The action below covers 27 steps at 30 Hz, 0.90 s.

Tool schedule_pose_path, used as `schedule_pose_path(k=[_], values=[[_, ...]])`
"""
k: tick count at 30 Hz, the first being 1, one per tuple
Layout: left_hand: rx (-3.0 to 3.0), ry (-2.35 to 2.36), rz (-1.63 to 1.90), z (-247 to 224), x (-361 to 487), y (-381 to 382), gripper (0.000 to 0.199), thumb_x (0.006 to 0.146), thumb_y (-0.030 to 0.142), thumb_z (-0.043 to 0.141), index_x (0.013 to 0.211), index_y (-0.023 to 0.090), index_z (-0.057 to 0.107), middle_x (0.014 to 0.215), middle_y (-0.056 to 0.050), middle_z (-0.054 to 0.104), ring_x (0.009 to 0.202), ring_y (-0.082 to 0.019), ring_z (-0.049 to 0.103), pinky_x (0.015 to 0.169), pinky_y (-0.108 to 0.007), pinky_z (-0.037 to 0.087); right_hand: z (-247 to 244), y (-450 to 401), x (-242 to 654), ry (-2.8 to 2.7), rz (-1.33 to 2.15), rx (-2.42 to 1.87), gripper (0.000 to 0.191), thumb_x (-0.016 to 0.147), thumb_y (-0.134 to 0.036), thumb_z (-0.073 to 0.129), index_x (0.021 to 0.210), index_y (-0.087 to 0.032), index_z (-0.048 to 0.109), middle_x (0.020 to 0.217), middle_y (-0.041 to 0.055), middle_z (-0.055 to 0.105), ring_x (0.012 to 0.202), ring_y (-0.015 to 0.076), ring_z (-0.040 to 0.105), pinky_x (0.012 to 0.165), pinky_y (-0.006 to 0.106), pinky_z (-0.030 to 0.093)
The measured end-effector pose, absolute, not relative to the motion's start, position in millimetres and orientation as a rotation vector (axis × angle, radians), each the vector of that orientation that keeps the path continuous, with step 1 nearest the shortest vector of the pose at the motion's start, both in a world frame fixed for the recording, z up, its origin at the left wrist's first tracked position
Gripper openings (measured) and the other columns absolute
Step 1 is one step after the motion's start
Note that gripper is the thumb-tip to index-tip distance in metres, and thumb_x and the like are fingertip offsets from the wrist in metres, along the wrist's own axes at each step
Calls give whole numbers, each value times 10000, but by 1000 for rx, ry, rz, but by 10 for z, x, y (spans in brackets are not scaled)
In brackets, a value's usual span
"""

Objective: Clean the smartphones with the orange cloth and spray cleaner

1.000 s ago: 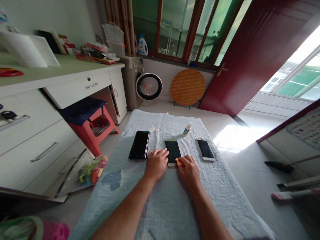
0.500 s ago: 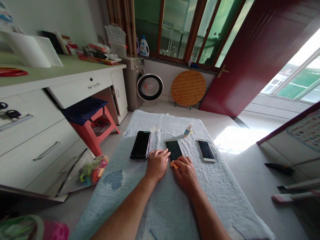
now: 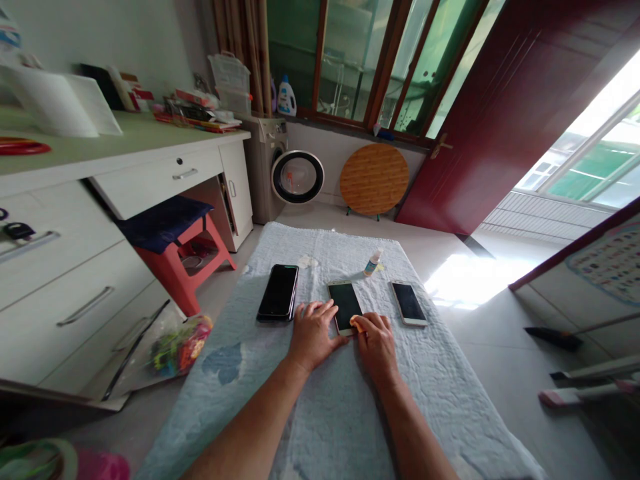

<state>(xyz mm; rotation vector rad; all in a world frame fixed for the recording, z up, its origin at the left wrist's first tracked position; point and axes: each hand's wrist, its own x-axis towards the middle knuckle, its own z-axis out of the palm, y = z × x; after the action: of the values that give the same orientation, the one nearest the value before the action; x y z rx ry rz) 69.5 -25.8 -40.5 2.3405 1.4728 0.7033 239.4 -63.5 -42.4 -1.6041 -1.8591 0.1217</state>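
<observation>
A smartphone (image 3: 343, 297) with a dark screen and pale frame lies face up on the cloth-covered table. My left hand (image 3: 311, 333) rests at its left side, fingers spread, fingertips at the long edge and thumb near the bottom corner. Pinched in my right hand (image 3: 377, 340) is a small orange cloth (image 3: 357, 323), pressed on the lower right of the screen. Left of my hands lies a larger black phone (image 3: 279, 293). A white-framed phone (image 3: 409, 303) lies on the right, and a small spray bottle (image 3: 372, 263) stands behind the middle phone.
A pale blue quilted cloth (image 3: 235, 407) covers the table. To the left are a red stool (image 3: 200, 283), a white desk (image 3: 165, 163) and a plastic bag (image 3: 145, 363). Beyond stand a washing machine (image 3: 263, 173) with its door open and a round wooden tabletop (image 3: 375, 179).
My right hand has slid the orange cloth slightly right and up, from the phone's bottom edge onto its screen. My left thumb now stretches out towards the phone's bottom corner.
</observation>
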Motion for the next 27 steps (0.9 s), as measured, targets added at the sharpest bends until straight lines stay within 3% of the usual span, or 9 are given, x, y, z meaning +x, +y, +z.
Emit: schedule_pose_path(k=[5,15,23,27], values=[[2343,1460,705,-418,693,-246,461,792,447,648,1207,247,618,1356,-60,570,1197,-307,499,1060,-526,278,-366,-644,2253,-2028,279,-1389,259,896,-150,503,994,-262,715,972,39,648,911,192,528,842,321,421],[2335,1463,682,-412,696,-241,552,736,471,719,1230,254,604,1377,-48,553,1209,-314,487,1063,-537,279,-440,-579,2425,-1825,126,-1620,262,895,-165,486,993,-245,716,949,47,662,884,206,524,815,345,427],[2336,1453,678,-420,692,-237,454,788,378,638,1223,254,610,1372,-60,554,1213,-301,484,1077,-523,260,-353,-643,2206,-2062,252,-1392,310,863,-108,479,1014,-246,712,1028,41,673,966,193,552,891,339,421],[2334,1440,678,-417,689,-237,515,759,452,680,1228,255,601,1373,-59,554,1216,-313,484,1074,-538,265,-382,-563,2276,-1994,192,-1490,309,895,-151,458,1058,-244,703,1081,51,673,1003,200,558,904,351,424]])
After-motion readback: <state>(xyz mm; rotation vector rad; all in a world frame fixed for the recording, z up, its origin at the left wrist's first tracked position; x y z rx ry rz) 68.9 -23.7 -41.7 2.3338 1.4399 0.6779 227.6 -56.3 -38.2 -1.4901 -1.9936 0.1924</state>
